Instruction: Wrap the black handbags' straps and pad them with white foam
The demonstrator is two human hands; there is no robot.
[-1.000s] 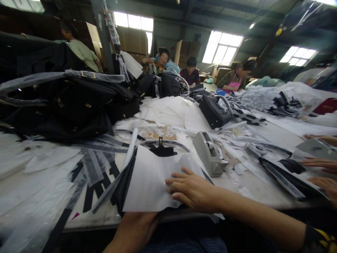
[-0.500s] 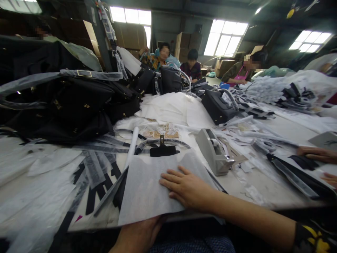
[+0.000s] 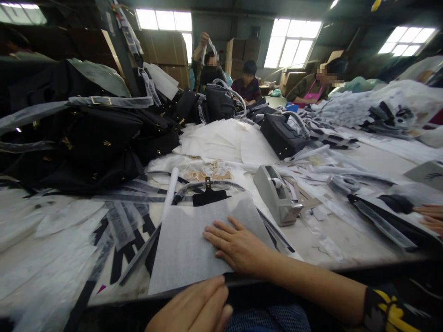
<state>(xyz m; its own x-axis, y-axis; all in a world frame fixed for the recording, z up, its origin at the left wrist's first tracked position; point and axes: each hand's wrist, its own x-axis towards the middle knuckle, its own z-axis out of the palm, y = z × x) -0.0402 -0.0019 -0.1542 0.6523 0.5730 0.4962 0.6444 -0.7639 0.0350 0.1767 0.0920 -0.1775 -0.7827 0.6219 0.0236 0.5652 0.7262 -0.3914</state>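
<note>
A thin white sheet [image 3: 183, 249] covers a black bag lying at the table's front edge. Past the sheet's far edge show the bag's black flap [image 3: 209, 198] and its plastic-wrapped handle [image 3: 180, 193]. My right hand [image 3: 238, 246] rests flat on the sheet with its fingers spread. Close to the sheet's near edge, my left hand [image 3: 194, 306] is raised, its fingers stretched out side by side; I see nothing held in it. Whether it touches the sheet I cannot tell. To the right stands a grey tape dispenser [image 3: 278, 200].
Black bags [image 3: 97, 138] are heaped at the left. A stack of white sheets [image 3: 221, 140] lies behind the work, and wrapped straps [image 3: 121, 221] lie left of it. A co-worker's hand [image 3: 431, 216] is at the right edge. Several people sit across the table.
My left hand has come up from under the sheet's near edge to above the table edge. My right hand stays flat on the sheet. A person at the back now raises an arm with a strap.
</note>
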